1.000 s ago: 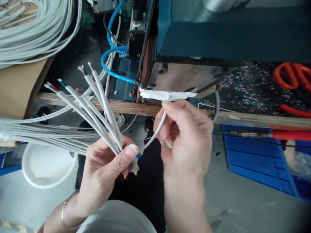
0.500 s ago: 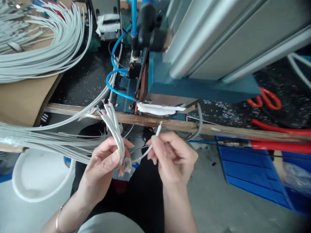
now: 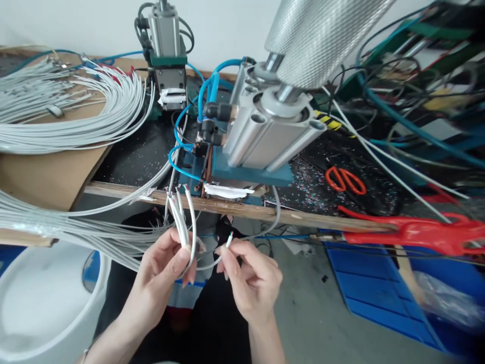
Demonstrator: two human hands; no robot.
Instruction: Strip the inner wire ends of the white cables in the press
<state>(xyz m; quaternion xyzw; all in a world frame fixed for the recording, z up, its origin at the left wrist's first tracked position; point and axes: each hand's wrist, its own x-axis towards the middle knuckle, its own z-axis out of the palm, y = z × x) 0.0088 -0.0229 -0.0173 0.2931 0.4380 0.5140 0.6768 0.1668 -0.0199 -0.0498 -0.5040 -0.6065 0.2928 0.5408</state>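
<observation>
Left to right, as I see it from the head view.

White tub: low left, under the surface.

Grey cable bundle: runs from the left edge to my left hand.

Left hand: grip pinches a fan of cable ends. The fan has closed up and dropped below the surface edge since 1 second ago.

Single cable: its stripped tip now sits just above my right hand, clear of the machine's white-padded slot. 1 second ago it was up at that slot, so I judge that pass finished.

Right hand: grip pinches the single cable.

Pneumatic press: now wholly in view.

Orange scissors: right of the press.
</observation>
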